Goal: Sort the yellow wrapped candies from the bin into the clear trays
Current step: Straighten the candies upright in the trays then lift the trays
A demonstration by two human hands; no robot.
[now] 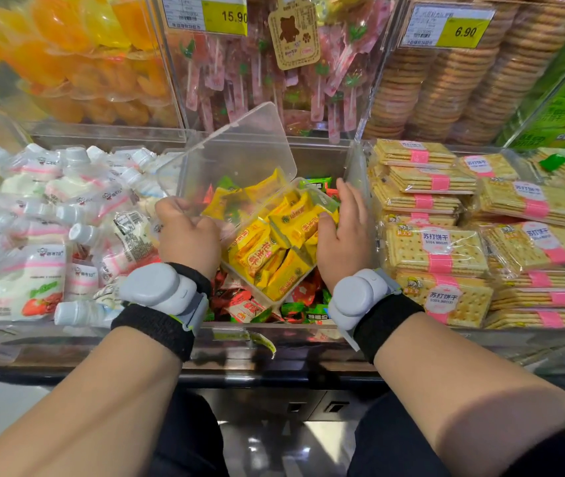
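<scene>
Holding steady over the bin [308, 327], head cam only, so one angle to go on. Left hand [188, 235] has its fingers curled round the near rim of the tilted tray [239, 156], which is tipped up on edge w/ its open side facing me. A few yellow wrappers show through its wall; can't tell if they're inside it or lying behind it in the bin.

Right hand [343, 235] is wide, fingers pretty much straight, laid along the right side of the full tray [319, 194], thumb resting on top of the pile. That's bracing, not gripping.

Task stuff: yellow candies [274, 246] are heaped in the full tray, stacked to the rim and above it. That tray sits slanted on the loose red and green candies [294, 306] in the bin, btwn both my hands.

Risks from here, as I judge it:
- Full tray is on an uneven bed and only braced on one side. A nudge from the tilted tray could tip it and spill yellows back into the mix.
- Pile is over the rim, so pieces may slide off the low corner if I lift w/o levelling.
- Left grip is on one edge only, so the tilted tray may twist or slip.
- Biscuit packs [436, 249] sit just right of the bin and pouch drinks [33, 270] just left, so elbow room is tight both ways.
</scene>
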